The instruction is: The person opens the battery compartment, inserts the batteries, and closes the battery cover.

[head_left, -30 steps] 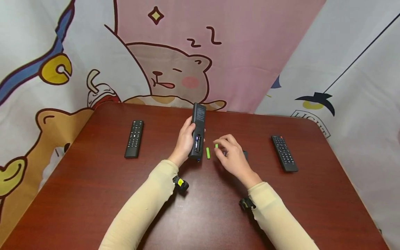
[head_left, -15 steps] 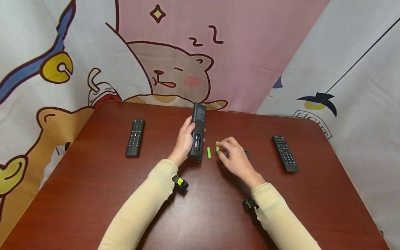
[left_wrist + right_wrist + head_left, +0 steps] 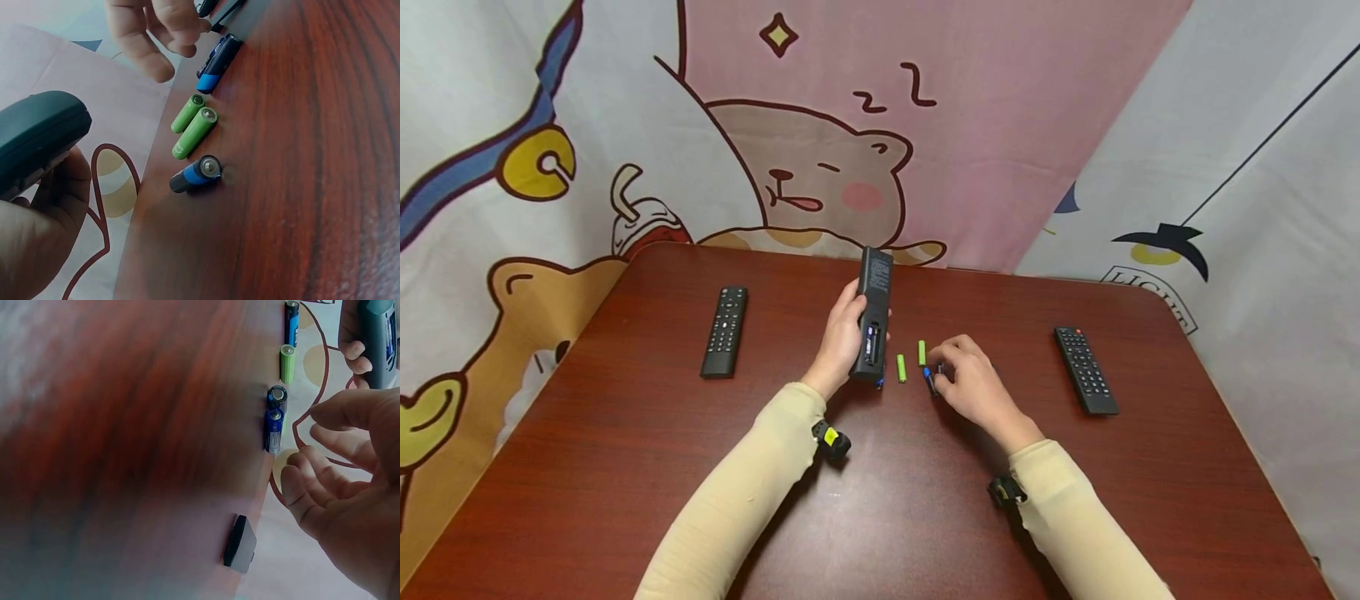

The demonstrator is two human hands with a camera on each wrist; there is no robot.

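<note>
My left hand point(image 3: 838, 343) grips a black remote control point(image 3: 876, 292) with its back turned up. Its battery compartment stands uncovered, and a dark battery point(image 3: 871, 343) shows inside. Just right of the remote, two green batteries point(image 3: 901, 368) stand or lie side by side on the table. A blue-and-black battery point(image 3: 197, 175) rests close by the remote's lower end. Two more blue ones point(image 3: 274, 430) are by my right hand point(image 3: 976, 382). That hand hovers over them, fingers loosely bent, and the right wrist view shows nothing between thumb and fingers.
One black remote point(image 3: 725, 332) lies on the left of the brown table point(image 3: 880, 533), another point(image 3: 1085, 371) on the right. A cartoon-printed curtain point(image 3: 1000, 125) hangs behind the table's far edge.
My right hand has drawn slightly right, away from the green battery its fingers overlapped, uncovering that battery and a blue one. My left hand holds the remote almost unmoved.
</note>
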